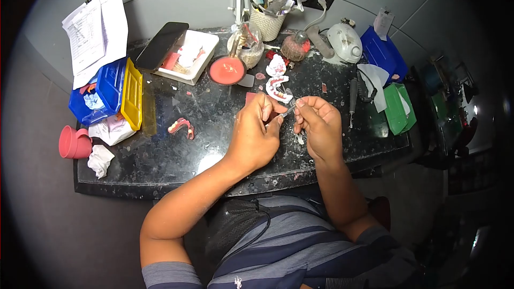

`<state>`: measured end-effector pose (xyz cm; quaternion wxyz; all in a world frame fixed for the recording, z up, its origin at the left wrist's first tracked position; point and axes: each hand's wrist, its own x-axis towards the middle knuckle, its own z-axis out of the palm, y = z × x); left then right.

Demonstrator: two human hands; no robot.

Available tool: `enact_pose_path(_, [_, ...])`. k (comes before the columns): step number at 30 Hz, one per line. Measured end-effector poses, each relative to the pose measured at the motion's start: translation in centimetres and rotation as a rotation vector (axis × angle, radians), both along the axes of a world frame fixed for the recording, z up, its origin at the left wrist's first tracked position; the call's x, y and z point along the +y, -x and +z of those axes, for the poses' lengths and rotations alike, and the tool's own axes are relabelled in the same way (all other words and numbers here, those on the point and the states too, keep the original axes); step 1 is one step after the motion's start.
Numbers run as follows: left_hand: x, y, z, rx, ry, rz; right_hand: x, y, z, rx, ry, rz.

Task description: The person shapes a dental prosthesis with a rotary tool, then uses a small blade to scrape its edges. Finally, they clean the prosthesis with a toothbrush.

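Spanning both hands (258,132) (323,128), thin metal piece (289,110)

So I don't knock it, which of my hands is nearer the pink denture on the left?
Left. Your left hand is to the right of the pink denture, apart from it; your right hand is farther right, beyond the left.

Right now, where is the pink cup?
In the head view, the pink cup is at the far left, beside the crumpled white tissue and nearer than the blue bin.
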<state>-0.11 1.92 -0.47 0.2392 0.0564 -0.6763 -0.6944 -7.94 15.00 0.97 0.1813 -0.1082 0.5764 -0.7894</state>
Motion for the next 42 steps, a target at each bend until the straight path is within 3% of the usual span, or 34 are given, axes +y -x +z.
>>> enact_pose_path(5, [0.1, 0.0, 0.0, 0.064, 0.052, 0.049, -0.3, -0.1, 0.0, 0.064, -0.044, 0.020])
enact_pose_path(7, [-0.3, -0.5, 0.9, 0.226, 0.522, 0.106, -0.7, -0.4, 0.5, 0.049, -0.017, 0.014])
enact_pose_path(16, [0.2, -0.8, 1.5, 0.207, 0.555, 0.115, -2.2, -0.3, -0.5, 0.057, 0.079, -0.088])
enact_pose_path(18, [0.0, -0.5, 0.9, 0.208, 0.561, 0.168, -2.5, 0.4, -0.4, 0.114, 0.087, -0.203])
enact_pose_path(19, [-0.1, -0.4, 0.7, 0.206, 0.569, 0.221, -2.3, 2.2, -0.1, 0.263, 0.064, -0.349])
enact_pose_path(21, [-0.7, -0.4, 0.7, 0.162, 0.559, 0.243, -0.3, 5.5, 1.1, 0.387, -0.334, -0.415])
enact_pose_path(22, [-0.9, -0.3, 0.8, 0.114, 0.557, 0.262, 0.7, 7.6, 1.0, 0.483, -0.642, -0.332])
enact_pose_path(24, [-0.7, -0.2, 0.8, 0.178, 0.549, 0.273, 1.2, 10.1, 0.6, 0.637, -1.014, -0.235])
enact_pose_path(25, [-0.4, -0.2, 0.9, 0.199, 0.536, 0.280, 1.4, 10.9, 0.3, 0.639, -1.014, -0.240])
enact_pose_path(27, [-0.4, 0.0, 1.2, 0.231, 0.527, 0.298, 1.1, 12.4, 0.0, 0.767, -1.257, -0.152])
enact_pose_path(30, [-0.5, -0.1, 0.9, 0.249, 0.521, 0.306, -2.3, 11.9, 4.3, 0.894, -1.158, -0.239])
enact_pose_path(32, [-0.6, 0.1, 1.0, 0.323, 0.528, 0.329, -5.8, 13.7, 4.5, 1.200, -0.681, -0.223])
enact_pose_path(37, [-0.7, -0.2, 1.0, 0.285, 0.532, 0.313, -12.3, 15.9, 4.3, 1.356, -0.852, -0.328])
enact_pose_path(42, [-1.0, -0.1, 1.1, 0.287, 0.512, 0.316, -12.6, 17.2, 4.2, 1.208, -0.649, -0.395])
